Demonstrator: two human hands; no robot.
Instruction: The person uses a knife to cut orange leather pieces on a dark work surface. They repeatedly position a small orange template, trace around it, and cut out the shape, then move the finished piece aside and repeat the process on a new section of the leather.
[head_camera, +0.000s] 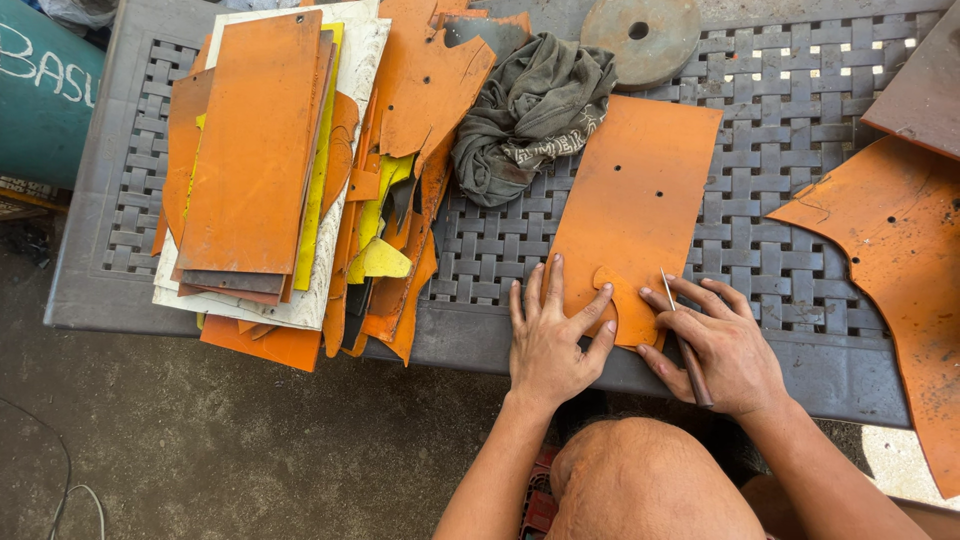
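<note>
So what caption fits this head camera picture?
Left hand pins a small cutout on an orange sheet; right hand holds a scribing tool.

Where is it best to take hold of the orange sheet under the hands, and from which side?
Probably at the far edge of the orange sheet, coming from its right side. It lies flat on the woven table, that end is bare, while the left hand and right hand with the scribing tool cover the near end.

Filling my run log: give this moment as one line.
left hand: flat on small orange cutout | right hand: holds thin metal scribing tool | under: orange sheet
</note>
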